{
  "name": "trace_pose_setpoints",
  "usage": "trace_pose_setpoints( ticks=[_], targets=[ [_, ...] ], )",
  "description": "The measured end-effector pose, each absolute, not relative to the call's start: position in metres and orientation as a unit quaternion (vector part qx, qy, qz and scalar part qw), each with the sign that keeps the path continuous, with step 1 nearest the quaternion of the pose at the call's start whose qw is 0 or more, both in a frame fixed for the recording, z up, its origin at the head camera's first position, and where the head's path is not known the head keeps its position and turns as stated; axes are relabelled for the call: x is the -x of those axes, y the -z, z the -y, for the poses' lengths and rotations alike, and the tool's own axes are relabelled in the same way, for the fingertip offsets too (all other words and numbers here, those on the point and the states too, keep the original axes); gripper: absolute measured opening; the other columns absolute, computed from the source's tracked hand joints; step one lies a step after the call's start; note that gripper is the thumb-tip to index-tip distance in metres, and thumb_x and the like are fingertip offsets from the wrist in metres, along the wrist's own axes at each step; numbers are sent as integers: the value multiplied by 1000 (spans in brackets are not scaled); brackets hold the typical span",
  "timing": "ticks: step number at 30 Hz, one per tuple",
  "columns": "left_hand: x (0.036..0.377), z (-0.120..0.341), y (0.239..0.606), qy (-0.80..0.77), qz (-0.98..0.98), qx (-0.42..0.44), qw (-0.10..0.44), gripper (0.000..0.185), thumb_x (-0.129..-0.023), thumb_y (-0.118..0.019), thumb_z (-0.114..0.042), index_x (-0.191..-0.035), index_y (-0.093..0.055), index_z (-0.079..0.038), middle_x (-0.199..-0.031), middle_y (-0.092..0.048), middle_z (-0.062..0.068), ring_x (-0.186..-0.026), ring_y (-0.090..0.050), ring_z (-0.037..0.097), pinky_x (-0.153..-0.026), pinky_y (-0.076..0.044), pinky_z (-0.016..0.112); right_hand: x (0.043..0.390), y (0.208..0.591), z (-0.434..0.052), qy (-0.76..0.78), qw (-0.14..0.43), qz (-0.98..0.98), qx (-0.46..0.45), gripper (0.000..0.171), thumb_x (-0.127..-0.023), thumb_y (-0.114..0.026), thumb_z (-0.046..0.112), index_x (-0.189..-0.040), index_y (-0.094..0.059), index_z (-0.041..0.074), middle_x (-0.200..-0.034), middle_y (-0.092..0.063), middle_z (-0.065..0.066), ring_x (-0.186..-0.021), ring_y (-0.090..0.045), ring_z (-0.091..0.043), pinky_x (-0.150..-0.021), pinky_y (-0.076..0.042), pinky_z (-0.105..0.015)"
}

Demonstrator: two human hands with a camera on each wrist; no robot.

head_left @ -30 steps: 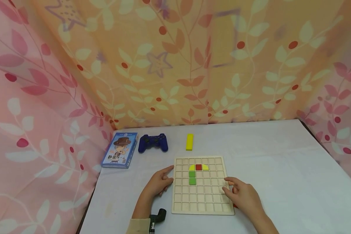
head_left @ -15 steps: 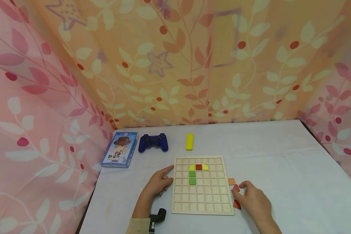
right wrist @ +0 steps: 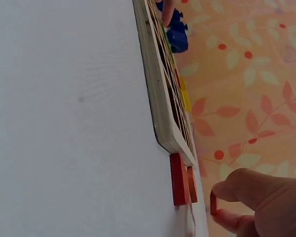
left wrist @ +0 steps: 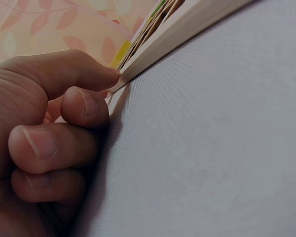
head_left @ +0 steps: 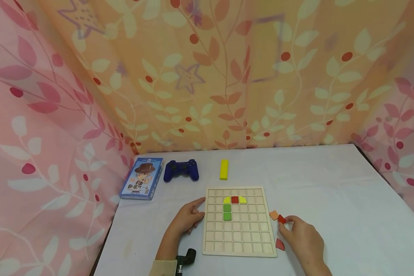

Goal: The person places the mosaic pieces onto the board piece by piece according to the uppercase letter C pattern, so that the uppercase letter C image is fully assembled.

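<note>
A wooden grid board (head_left: 240, 250) lies on the white table. In its upper rows sit a red square (head_left: 234, 199) between two yellow quarter pieces (head_left: 227, 199), with two green squares (head_left: 227, 212) below. My left hand (head_left: 196, 209) rests on the table, its index fingertip (left wrist: 113, 73) against the board's left edge (left wrist: 187, 24), the other fingers loosely curled. My right hand (head_left: 285, 221) is just right of the board and pinches a small red piece (head_left: 281, 219) (right wrist: 213, 203) between thumb and finger. An orange piece (head_left: 273, 215) and a red quarter piece (head_left: 280, 244) lie beside it.
A yellow block (head_left: 224, 169), a blue game controller (head_left: 181, 170) and a blue card box (head_left: 142, 183) lie at the back left. A black object (head_left: 186, 257) sits near my left wrist. Leaf-patterned curtains surround the table on three sides.
My right hand slid off the board's right edge, uncovering loose pieces beside it, and has taken hold of a small red piece. The left hand has stayed put.
</note>
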State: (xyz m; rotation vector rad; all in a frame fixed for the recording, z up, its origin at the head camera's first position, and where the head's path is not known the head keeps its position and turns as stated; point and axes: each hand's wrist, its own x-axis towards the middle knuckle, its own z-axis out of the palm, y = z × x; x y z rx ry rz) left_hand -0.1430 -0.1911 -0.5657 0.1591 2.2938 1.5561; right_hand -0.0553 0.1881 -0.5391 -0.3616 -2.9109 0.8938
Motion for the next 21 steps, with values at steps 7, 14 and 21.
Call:
trace_pose_setpoints(
  ticks=[7,14,21],
  targets=[
    [142,191,565,-549,-815,-56,177,59,-97,-70,-20,-153,-51,-20,-52,-53,3,-30,-36,9,-31,-34,26,66,520,-180,-301,100,943,102,36,-87,-78,35,-112,-75,9,-57,-41,4,-48,-37,-15,-44,-26,-28],
    [142,190,565,-544,-818,-46,179,59,-96,-72,-21,-152,-53,-23,-52,-53,3,-30,-36,9,-31,-33,26,79,500,-165,-315,105,939,84,34,-86,-73,25,-116,-73,8,-56,-41,4,-47,-37,-13,-43,-24,-26],
    [142,190,563,-543,-819,-45,179,59,-96,-70,-19,-153,-52,-21,-52,-52,1,-31,-36,10,-31,-34,25,85,494,-143,-331,117,935,49,32,-86,-72,20,-115,-73,8,-55,-41,6,-44,-33,-10,-42,-23,-25]
  ],
)
